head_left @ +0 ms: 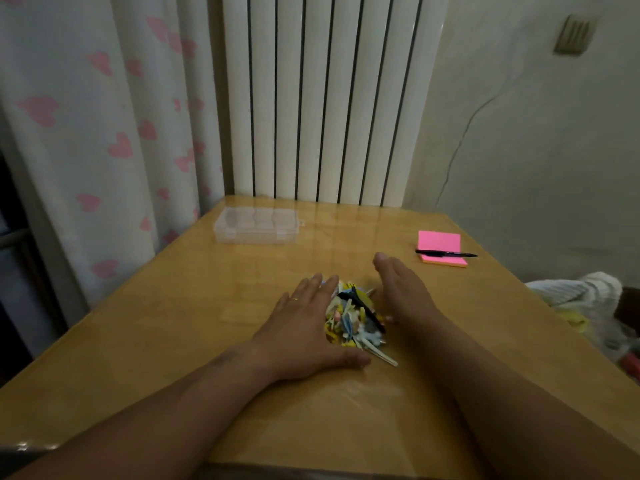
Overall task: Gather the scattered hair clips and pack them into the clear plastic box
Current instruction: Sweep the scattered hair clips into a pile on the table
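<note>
Watching through the head camera, I am seeing two hands flanking a heap of hair clips point(353, 320) on a glossy wooden table point(166, 317). The left hand point(304, 327) is lying flat, fingers straight and pressed together, their inner side touching the heap. The right hand point(405, 292) is standing on its edge opposite, fingers likewise straight and together, so the clips are sitting between both sets of fingers. Beyond the left fingertips, well apart, the clear plastic box point(256, 226) is resting near the table's far edge. Past the right fingertips a pink sticky pad point(440, 242) is lying with a black pen point(445, 253) across it. Behind the table a white radiator point(329, 98) is standing, a heart-printed curtain point(104, 133) hanging on the left hand's side.
</note>
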The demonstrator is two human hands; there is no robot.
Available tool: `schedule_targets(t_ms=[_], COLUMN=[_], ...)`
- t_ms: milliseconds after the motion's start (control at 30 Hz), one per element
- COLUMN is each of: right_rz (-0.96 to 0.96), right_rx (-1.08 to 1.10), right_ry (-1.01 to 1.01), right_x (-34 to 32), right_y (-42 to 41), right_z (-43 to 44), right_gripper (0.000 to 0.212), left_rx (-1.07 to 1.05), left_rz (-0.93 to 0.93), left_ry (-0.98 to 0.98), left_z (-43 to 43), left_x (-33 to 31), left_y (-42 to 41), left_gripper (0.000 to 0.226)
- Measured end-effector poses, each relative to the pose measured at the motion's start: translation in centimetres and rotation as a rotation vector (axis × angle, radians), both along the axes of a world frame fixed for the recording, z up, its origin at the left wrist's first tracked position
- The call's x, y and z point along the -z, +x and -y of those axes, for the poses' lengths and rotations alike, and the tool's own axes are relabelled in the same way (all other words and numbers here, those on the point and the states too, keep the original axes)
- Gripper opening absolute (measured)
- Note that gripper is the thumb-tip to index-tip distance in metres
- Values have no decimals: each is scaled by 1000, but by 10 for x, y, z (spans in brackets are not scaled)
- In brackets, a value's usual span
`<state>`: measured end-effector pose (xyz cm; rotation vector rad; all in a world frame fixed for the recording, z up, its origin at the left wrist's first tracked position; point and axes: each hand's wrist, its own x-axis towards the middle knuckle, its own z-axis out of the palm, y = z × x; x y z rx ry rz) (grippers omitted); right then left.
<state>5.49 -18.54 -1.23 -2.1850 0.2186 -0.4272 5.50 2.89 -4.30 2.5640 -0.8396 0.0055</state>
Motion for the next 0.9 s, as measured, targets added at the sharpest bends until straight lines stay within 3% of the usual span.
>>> schedule_targets(t_ms=[100, 167, 367, 567, 700, 900], right_rz=[-196, -181, -48, -86, -15, 71], right_rx=[-199, -266, -357, -364, -338, -256], right_ry=[-260, -316, -4, -136, 35, 72], right_x=[2, 9, 15, 12, 12, 18], right_y=[11, 11, -2, -1, -6, 1], right_z=[-2, -8, -2, -17, -17, -29], right_gripper=[66, 63, 50, 46, 40, 32], left_rx=[19, 32, 105, 133, 133, 119], left_rz=[-88, -118, -77, -130, -110, -58], left_ry=[12, 11, -138, -143, -190, -219], left_z=[0, 0, -1, 7, 8, 8], left_x=[-6, -8, -1, -13, -9, -5], left_y=[12, 20, 21, 27, 25, 21], left_gripper=[147, 147, 137, 139, 136, 127])
